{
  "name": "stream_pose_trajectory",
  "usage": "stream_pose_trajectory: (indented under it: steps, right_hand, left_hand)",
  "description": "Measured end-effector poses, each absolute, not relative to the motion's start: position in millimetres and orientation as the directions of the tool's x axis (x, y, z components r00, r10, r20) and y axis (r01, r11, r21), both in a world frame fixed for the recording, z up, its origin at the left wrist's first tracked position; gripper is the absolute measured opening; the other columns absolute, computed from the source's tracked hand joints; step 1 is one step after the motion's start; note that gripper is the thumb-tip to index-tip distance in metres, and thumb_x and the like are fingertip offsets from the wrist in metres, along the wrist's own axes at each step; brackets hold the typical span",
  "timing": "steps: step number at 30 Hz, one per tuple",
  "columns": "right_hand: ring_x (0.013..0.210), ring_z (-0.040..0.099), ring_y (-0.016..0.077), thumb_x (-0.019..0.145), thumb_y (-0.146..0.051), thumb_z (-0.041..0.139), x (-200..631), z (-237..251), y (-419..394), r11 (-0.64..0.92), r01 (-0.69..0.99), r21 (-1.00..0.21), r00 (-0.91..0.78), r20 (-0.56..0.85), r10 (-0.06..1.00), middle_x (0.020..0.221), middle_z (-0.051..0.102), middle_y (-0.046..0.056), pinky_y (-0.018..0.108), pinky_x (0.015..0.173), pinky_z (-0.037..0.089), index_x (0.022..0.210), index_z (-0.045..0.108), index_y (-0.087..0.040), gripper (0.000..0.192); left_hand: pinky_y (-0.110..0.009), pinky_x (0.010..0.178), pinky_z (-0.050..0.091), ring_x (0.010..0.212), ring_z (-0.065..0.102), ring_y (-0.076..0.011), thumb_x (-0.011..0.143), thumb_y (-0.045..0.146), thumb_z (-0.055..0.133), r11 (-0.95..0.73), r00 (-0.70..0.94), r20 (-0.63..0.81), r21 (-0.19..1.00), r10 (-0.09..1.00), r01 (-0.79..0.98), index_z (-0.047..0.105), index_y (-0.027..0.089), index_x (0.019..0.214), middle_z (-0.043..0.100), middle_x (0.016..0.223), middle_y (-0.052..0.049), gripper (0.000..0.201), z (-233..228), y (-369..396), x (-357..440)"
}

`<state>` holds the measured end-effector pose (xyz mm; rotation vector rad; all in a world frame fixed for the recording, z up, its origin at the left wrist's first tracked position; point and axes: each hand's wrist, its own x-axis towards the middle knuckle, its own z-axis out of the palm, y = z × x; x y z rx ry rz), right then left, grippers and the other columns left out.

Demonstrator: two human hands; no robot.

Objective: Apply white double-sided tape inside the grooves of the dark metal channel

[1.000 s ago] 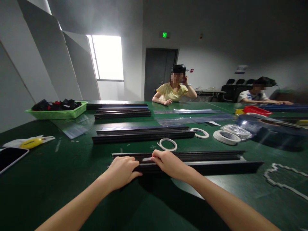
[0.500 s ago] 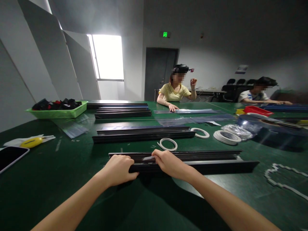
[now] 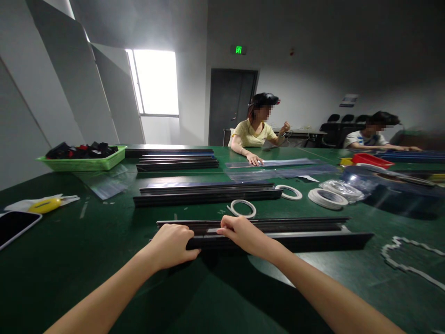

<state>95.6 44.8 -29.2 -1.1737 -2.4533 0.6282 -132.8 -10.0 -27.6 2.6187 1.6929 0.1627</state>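
Note:
A long black channel-shaped profile (image 3: 313, 241) lies crosswise in front of me on the table. Near its left end, my left hand (image 3: 174, 243) is closed around the front wall, thumb on the near side. My right hand (image 3: 241, 234) reaches into the channel with its fingers pinched on a pale strip (image 3: 212, 229), which looks like a piece of tape. The strip lies low in the channel, between my two hands. Just behind the profile rests a roll of white tape (image 3: 243, 208).
Behind lie another black profile (image 3: 208, 192) and more tape rolls (image 3: 327, 198). A green basket (image 3: 79, 163) of dark parts, a yellow cutter (image 3: 45, 205) and a phone (image 3: 19, 227) are at left. Across the table, a co-worker's hand (image 3: 255, 159) rests on clear plastic strips (image 3: 288, 163).
The pale strip has gone from tilted to lying flatter in the channel, and my right fingers have shifted slightly left. My left hand stays put. The co-worker's raised hand has lowered.

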Motion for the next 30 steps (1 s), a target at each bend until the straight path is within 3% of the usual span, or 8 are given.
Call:
stream_pose_trajectory:
  steps: [10,19,30]
  right_hand:
    - [0.061,0.052,0.0131,0.089,-0.041,0.044,94.2,-25.8,43.0,0.586,0.644,-0.491,-0.617,0.118,0.778,0.068,0.060,0.002,0.023,0.056,0.032,0.078,0.058,-0.018,0.029]
    - [0.071,0.057,0.0165,0.090,-0.031,0.042,92.3,-23.5,40.7,0.584,0.621,-0.523,-0.616,0.135,0.776,0.079,0.066,0.006,0.025,0.065,0.037,0.091,0.063,-0.017,0.025]
    - [0.060,0.051,0.0130,0.086,-0.040,0.050,93.8,-26.9,45.0,0.583,0.628,-0.515,-0.611,0.137,0.779,0.065,0.059,0.000,0.023,0.056,0.034,0.080,0.059,-0.018,0.025]
  left_hand:
    - [-0.030,0.063,0.044,0.075,0.064,-0.0216,0.081,0.052,0.047,-0.467,0.460,0.121,0.035,0.880,0.884,0.060,0.022,0.081,0.069,0.085,-0.003,0.033,-29.9,-11.6,-130.1]
    - [-0.030,0.067,0.045,0.081,0.064,-0.0224,0.084,0.052,0.048,-0.506,0.502,0.093,0.036,0.860,0.862,0.059,0.023,0.086,0.069,0.090,-0.002,0.031,-32.4,-8.4,-129.0]
    - [-0.030,0.069,0.046,0.084,0.065,-0.0229,0.084,0.053,0.048,-0.499,0.495,0.085,0.030,0.865,0.866,0.061,0.023,0.087,0.069,0.090,-0.003,0.033,-32.9,-7.1,-129.2]
